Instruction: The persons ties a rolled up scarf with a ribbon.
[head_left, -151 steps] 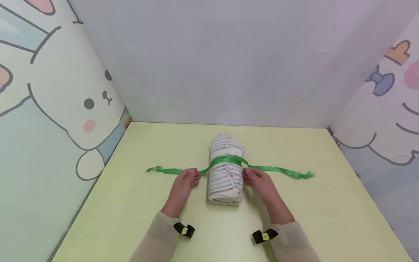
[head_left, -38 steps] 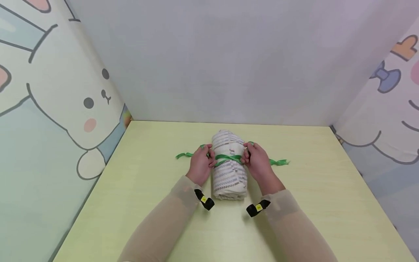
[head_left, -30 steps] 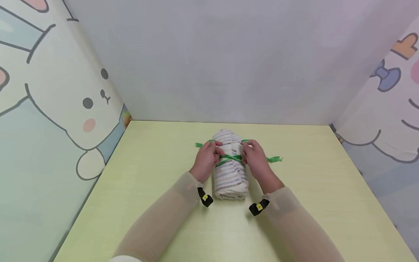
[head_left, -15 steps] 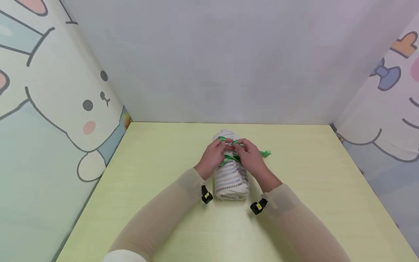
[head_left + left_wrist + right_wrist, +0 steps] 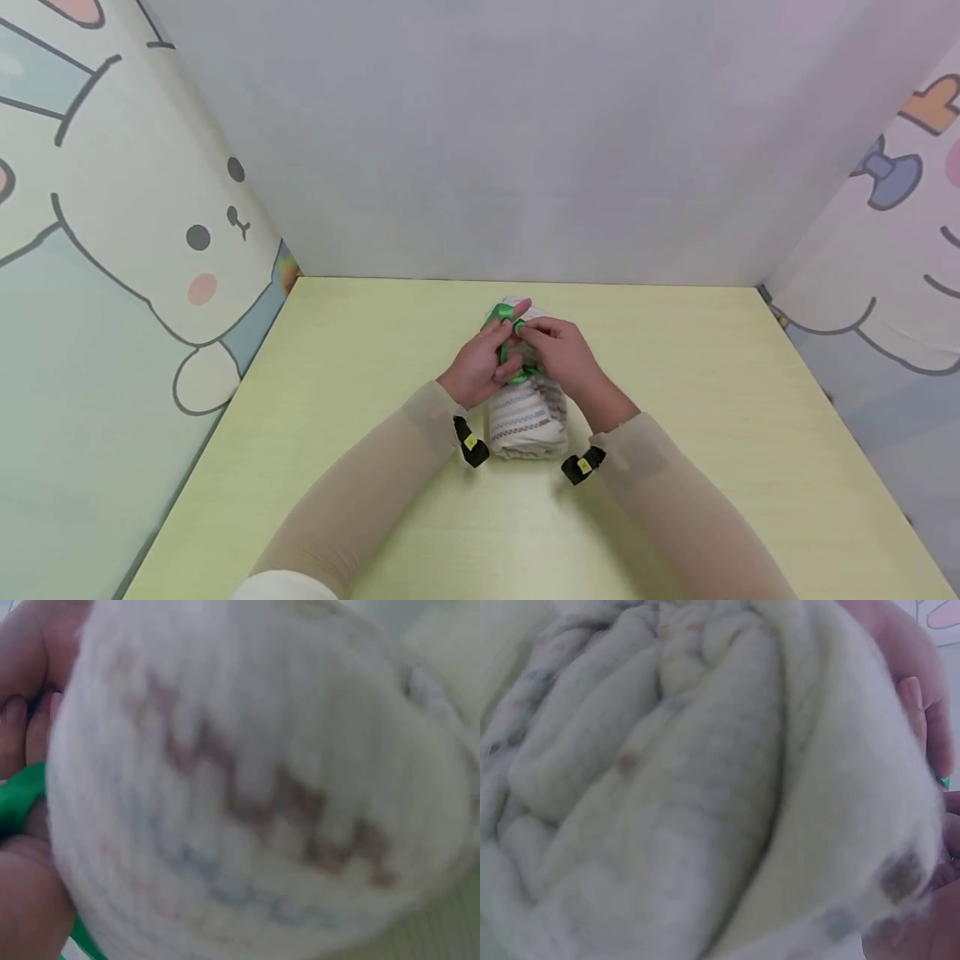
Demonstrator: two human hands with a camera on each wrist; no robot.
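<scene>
A rolled cloth [image 5: 525,425], white with rows of small coloured checks, lies lengthwise in the head view. Green ribbon [image 5: 502,312] goes round its middle. Above the roll, my left hand [image 5: 480,365] holds a loop of ribbon, one finger stretched out past it. My right hand [image 5: 568,357] pinches ribbon between thumb and fingers right beside the left fingertips. Both hands cover the ribbon's crossing and most of its tails. In the left wrist view the cloth fills the picture, with green ribbon [image 5: 21,796] at the left edge; in the right wrist view the roll's folded end [image 5: 705,787] shows.
The pale yellow table [image 5: 360,350] runs back to a plain grey wall [image 5: 480,150]. Side panels with cartoon animals, a rabbit panel [image 5: 150,233] among them, stand left and right. Each sleeve carries a black wrist camera, such as the left one [image 5: 471,443].
From the ribbon tails spread out to either side, both hands have gathered the ribbon and come together over the roll. In the last half second a larger loop has formed at the left hand.
</scene>
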